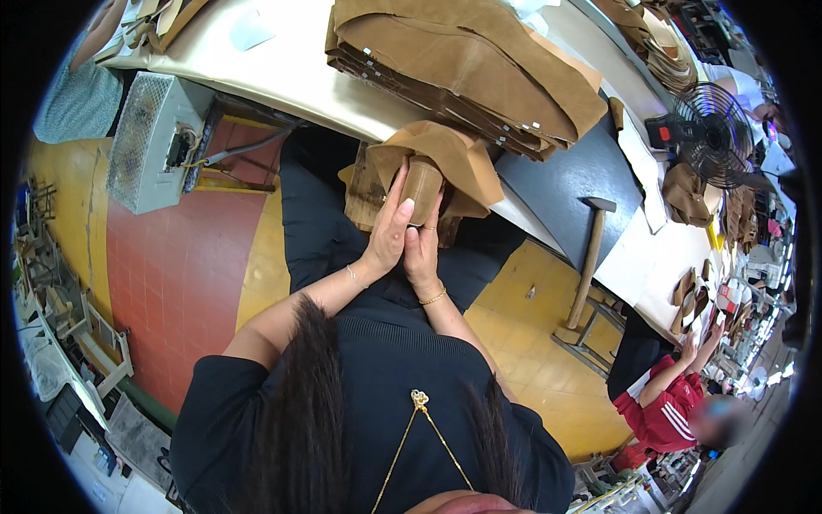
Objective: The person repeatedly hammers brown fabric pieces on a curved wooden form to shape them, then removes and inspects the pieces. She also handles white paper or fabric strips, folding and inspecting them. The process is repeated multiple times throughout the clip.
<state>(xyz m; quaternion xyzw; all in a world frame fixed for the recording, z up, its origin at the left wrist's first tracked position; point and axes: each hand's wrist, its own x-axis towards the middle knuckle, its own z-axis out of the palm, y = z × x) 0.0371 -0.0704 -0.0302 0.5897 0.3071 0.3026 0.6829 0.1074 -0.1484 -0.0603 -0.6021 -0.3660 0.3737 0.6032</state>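
Note:
Between my two palms is a brown leather piece [421,190], its near part bent into a rounded, tube-like shape. A wide flap of the same leather [467,163] spreads out behind it and to the right. My left hand [390,230] presses along its left side with the fingers stretched upward. On the right side, my right hand [422,250] presses against it, its thumb near the lower end and the other fingers partly hidden. Under the leather, over my lap, a worn wooden block [363,201] shows at the left.
A tall stack of brown leather pieces [462,73] lies on the table ahead. Right of it are a dark board [569,184] and a hammer [591,257], its handle jutting past the table edge. A fan [711,133] stands farther right; a co-worker in red [664,403] sits beyond.

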